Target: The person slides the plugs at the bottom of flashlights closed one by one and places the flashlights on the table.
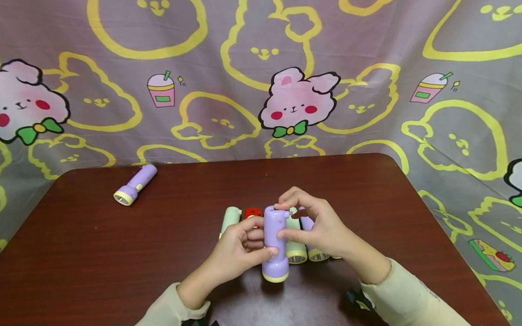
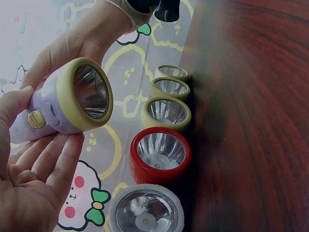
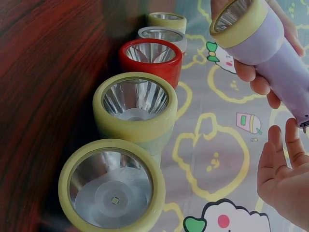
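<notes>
A purple flashlight (image 1: 274,237) with a pale yellow head rim is held over the table, its lens end toward me and tail end away. My left hand (image 1: 237,249) grips it from the left, thumb on the body near the head. My right hand (image 1: 323,224) is at the tail, thumb against the side and a fingertip on the end, by a small tab. In the left wrist view the reflector (image 2: 91,92) and a yellow switch (image 2: 35,119) show. A slot with a bit of metal (image 3: 304,123) shows at the tail in the right wrist view.
Behind the hands stands a row of flashlights: a green one (image 1: 230,219), a red one (image 1: 252,212), another green one (image 1: 295,245), a purple one (image 1: 307,224) and others partly hidden. Another purple flashlight (image 1: 137,185) lies at the back left of the brown table (image 1: 160,269). A patterned curtain hangs behind.
</notes>
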`<state>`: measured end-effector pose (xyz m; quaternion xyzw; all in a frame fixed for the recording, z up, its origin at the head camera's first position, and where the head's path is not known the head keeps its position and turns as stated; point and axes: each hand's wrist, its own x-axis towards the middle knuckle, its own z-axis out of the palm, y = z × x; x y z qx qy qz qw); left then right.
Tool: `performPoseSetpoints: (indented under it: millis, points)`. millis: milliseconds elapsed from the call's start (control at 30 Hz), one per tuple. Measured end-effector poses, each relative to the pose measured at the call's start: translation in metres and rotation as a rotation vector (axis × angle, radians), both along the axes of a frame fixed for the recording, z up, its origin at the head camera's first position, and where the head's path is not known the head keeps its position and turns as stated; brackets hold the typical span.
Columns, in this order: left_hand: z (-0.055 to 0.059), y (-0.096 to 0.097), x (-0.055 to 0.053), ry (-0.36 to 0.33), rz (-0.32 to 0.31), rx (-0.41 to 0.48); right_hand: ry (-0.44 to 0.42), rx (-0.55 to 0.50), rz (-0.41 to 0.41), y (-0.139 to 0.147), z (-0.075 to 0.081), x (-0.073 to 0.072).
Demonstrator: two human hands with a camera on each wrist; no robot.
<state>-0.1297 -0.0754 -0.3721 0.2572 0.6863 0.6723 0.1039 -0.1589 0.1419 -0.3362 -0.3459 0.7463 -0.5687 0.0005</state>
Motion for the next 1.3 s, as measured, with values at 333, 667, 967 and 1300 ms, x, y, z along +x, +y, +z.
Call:
performPoseSetpoints:
  millis: [333,667,967,1300]
  points:
    - [-0.0005,0.0,0.0017,0.003,-0.006,0.007,0.041,0.01,0.021,-0.0008,-0.0017,-0.0002]
    - [0.0007,-0.0004,0.0023,0.009,-0.013,0.014,0.05,0.02,0.044,-0.0015,0.0019,0.0012]
    - [0.0014,-0.0012,0.0033,0.014,-0.021,0.015,0.055,0.025,0.077,-0.0014,0.0044,0.0008]
    - [0.003,-0.003,0.0033,0.017,-0.014,0.008,0.09,0.036,0.064,-0.0034,0.0056,0.0019]
